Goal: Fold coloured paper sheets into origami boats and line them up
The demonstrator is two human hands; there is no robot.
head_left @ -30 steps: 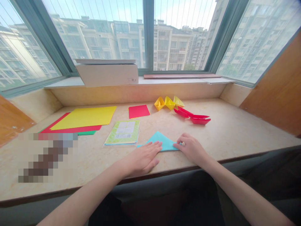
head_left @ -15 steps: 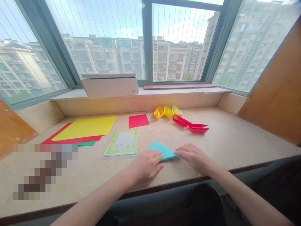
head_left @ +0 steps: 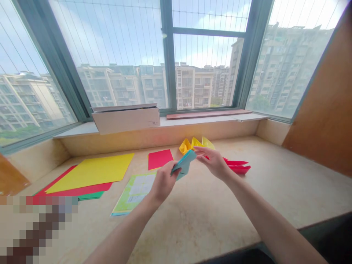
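A folded light-blue paper (head_left: 184, 164) is lifted off the stone desk and held between both hands. My left hand (head_left: 162, 182) grips its lower left edge with closed fingers. My right hand (head_left: 213, 161) pinches its upper right tip. Behind my right hand sit yellow folded paper boats (head_left: 192, 143) and red folded paper boats (head_left: 238, 166) on the desk.
Large yellow, red and green sheets (head_left: 90, 174) lie at the left. A small red sheet (head_left: 159, 158) and a green paper pack (head_left: 134, 192) lie near the middle. A white box (head_left: 126, 118) stands on the window sill. A blurred patch covers the lower left corner.
The blue paper lay flat on the desk under both hands; now both hands have lifted it into the air. The camera has tilted upward.
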